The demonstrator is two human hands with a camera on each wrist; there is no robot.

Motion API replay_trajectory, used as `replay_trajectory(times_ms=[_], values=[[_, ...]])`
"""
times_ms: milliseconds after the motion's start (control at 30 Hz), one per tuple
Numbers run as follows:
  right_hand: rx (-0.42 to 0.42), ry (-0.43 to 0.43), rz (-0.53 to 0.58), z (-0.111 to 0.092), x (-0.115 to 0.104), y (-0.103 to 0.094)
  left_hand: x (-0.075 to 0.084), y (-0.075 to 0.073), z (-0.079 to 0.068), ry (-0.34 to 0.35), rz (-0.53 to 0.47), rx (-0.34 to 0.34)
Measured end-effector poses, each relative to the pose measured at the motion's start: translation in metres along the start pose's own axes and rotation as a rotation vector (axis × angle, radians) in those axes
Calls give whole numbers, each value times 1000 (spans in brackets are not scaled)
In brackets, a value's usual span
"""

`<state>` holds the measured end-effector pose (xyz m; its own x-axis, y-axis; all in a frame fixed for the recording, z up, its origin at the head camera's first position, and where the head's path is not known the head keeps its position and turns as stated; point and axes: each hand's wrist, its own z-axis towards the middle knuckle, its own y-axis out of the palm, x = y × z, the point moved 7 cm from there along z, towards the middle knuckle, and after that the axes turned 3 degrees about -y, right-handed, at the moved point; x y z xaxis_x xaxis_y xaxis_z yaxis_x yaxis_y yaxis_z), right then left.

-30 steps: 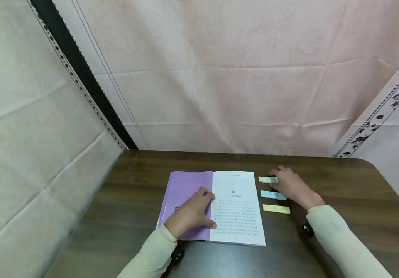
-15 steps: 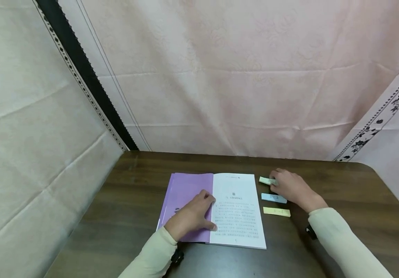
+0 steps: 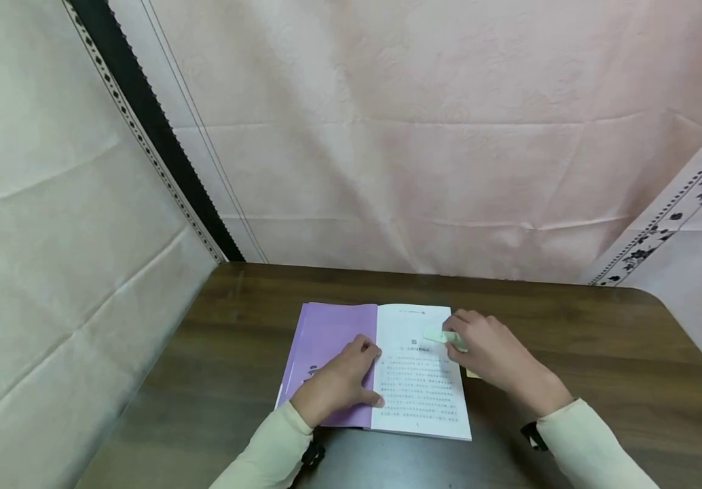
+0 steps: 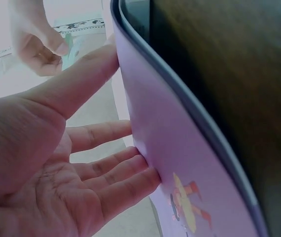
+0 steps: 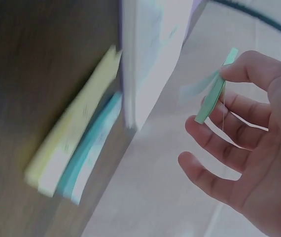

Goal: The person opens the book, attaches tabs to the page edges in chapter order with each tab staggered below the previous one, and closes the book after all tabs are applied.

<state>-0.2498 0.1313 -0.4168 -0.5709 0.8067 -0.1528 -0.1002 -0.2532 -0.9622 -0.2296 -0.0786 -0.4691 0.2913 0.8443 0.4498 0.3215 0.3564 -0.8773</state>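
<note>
A book lies open on the table, with a purple inner flap (image 3: 339, 326) at left and a printed white page (image 3: 418, 394) at right. My left hand (image 3: 339, 382) rests across the flap near the fold, its fingers extended against the purple paper (image 4: 150, 113). Over the page's upper right edge, my right hand (image 3: 497, 354) pinches a green sticky-tab pad (image 5: 212, 101) between thumb and fingers. A pale leaf (image 5: 197, 89) sticks out from that pad. The yellow sticky-tab pad (image 5: 79, 123) and the blue one (image 5: 93, 148) lie on the table beside the book.
The brown wooden table (image 3: 253, 326) carries the book and pads. Pale cloth (image 3: 388, 170) hangs behind the table's far edge, and more cloth (image 3: 82, 272) hangs at left. In the head view, the right hand hides the blue pad and most of the yellow one.
My right hand has lifted the green sticky-tab pad from the table and carried it left, over the page's edge. The left hand stays in place on the flap.
</note>
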Motion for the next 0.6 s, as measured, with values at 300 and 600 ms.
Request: replay_trajectory(times_ms=[300,600], values=[[-18,-126,-33,-4,-44,32,0,1,3,6,14,-10],[-49,-147,-31,-4,-59,48,2,-3,4,26,74,20]])
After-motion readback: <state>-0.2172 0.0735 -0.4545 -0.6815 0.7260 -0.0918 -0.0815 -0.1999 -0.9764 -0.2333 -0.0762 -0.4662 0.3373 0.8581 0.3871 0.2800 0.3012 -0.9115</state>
